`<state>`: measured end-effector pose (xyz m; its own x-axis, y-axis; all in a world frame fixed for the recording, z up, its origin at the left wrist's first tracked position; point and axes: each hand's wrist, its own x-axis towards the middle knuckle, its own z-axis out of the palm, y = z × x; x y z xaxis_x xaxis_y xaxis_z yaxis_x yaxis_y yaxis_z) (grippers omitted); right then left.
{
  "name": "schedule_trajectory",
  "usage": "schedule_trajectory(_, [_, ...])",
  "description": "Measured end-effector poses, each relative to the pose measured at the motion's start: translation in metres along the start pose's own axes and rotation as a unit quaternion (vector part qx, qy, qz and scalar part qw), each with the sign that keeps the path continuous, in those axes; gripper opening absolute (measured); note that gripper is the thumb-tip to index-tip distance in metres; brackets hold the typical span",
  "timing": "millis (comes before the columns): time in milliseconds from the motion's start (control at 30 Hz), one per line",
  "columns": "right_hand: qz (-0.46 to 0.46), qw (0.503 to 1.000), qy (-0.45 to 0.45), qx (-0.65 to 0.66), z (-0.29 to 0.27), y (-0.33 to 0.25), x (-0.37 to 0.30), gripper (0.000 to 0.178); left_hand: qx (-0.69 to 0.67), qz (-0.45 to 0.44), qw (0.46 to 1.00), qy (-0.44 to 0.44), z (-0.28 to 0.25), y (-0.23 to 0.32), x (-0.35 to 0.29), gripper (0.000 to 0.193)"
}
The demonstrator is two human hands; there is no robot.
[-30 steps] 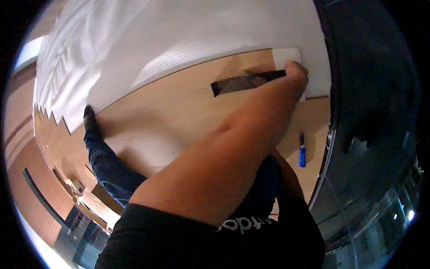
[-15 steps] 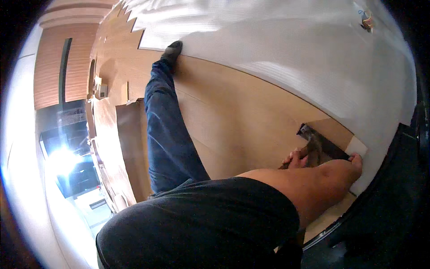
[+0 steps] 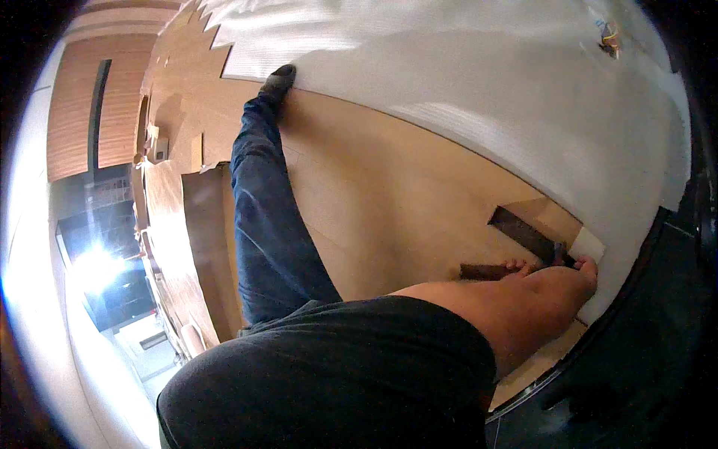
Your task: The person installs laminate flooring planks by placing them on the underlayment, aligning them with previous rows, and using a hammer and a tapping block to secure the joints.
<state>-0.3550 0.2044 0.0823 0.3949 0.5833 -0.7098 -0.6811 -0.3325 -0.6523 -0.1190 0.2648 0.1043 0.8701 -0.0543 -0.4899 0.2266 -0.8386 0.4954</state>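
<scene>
My right hand (image 3: 521, 266) grips a hammer (image 3: 486, 272) by its handle. Most of that arm is hidden behind my bare left forearm. The hammer head is beside the right end of a flat dark bar (image 3: 520, 228), which lies across wood-look floor planks (image 3: 419, 172). At that end of the bar my left hand (image 3: 588, 269) is closed, its fingertips on the bar. A small white piece (image 3: 587, 245) lies beside the fingers. Whether the hammer touches the bar cannot be made out.
White underlay (image 3: 464, 82) spreads past the planks' edge, with wires (image 3: 609, 37) coming up through it. A dark strip (image 3: 643, 299) runs along the right. My left leg (image 3: 265, 217) stretches over the planks. Cardboard (image 3: 206, 239) lies at the left, near a bright lamp (image 3: 97, 269).
The hammer has swung down and to the right, its head moving from the bar's far end to near my left hand. The view has shifted slightly.
</scene>
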Motion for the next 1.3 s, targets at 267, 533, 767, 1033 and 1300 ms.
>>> schedule_trajectory(267, [0.007,1.0,-0.024,-0.011,0.013,0.013,0.004,0.021,-0.021,-0.025,0.999,-0.005,0.016,-0.019,-0.004,0.051])
schedule_trajectory(533, [-0.013,0.999,-0.018,-0.027,0.024,0.015,0.006,0.025,-0.033,-0.028,0.999,0.006,0.017,-0.014,-0.007,0.057])
schedule_trajectory(767, [-0.047,0.994,-0.06,-0.075,0.042,0.004,-0.004,0.032,-0.015,-0.011,1.0,0.009,0.015,-0.004,-0.012,0.061])
schedule_trajectory(1033, [-0.024,0.975,0.058,-0.215,-0.109,0.023,-0.109,0.028,0.051,0.089,0.981,0.165,0.043,-0.072,-0.114,0.088])
schedule_trajectory(1300, [0.166,0.933,0.121,-0.295,-0.161,0.045,-0.17,0.041,0.153,0.052,0.964,0.213,0.047,-0.059,-0.139,0.029])
